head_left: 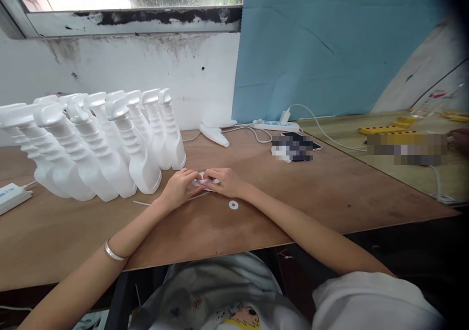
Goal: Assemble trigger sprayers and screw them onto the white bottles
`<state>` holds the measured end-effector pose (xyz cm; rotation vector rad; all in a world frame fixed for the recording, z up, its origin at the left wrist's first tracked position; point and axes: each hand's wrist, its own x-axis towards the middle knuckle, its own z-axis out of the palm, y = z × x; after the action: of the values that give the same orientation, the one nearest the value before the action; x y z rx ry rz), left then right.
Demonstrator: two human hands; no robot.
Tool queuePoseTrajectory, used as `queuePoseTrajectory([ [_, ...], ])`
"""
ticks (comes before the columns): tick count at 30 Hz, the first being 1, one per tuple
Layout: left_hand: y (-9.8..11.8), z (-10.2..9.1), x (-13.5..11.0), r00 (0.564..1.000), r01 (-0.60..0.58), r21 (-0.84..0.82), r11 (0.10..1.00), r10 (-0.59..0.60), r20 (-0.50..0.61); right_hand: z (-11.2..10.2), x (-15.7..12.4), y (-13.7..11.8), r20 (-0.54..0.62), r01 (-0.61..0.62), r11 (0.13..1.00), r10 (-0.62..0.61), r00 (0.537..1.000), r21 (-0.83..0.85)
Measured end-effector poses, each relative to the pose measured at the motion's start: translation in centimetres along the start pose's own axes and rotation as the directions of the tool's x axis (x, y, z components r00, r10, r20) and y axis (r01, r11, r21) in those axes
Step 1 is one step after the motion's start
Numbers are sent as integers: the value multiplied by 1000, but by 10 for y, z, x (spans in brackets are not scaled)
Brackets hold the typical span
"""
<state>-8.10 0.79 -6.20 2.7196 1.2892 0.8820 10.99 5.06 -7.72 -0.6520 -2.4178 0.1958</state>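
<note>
My left hand and my right hand meet on the wooden table, fingers pinched together round a small white plastic part; what exactly it is I cannot make out. A thin white tube lies on the table under my left hand. A white ring-shaped washer rests just right of my right wrist. A silver bracelet sits on my left forearm.
Several white trigger-spray bottles stand in a row at the left. One more bottle lies on its side behind. A white power strip with cable, a dark phone and another power strip at the left edge. Yellow items on the neighbouring table.
</note>
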Motion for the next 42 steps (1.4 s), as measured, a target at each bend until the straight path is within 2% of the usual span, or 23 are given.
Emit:
queuePoseTrajectory([
  [8, 2, -1, 1, 1000, 4, 65, 998, -5, 18, -1, 0, -1, -9, -11, 1000, 11, 1000, -6],
  [12, 2, 1, -3, 1000, 4, 54, 999, -3, -16, 0, -2, -3, -25, 27, 999, -27, 999, 18],
  [16, 4, 3, -5, 999, 10, 54, 998, -7, -50, 1, -3, -3, -34, -2, 999, 3, 999, 43],
  [29, 6, 2, -5, 999, -30, 99, 995, 31, -9, 0, -2, -8, -45, 47, 999, -46, 998, 7],
  [42, 10, 0, -2, 999, 10, 83, 996, -14, 47, 4, -3, -4, -67, 4, 1000, -5, 998, -14],
])
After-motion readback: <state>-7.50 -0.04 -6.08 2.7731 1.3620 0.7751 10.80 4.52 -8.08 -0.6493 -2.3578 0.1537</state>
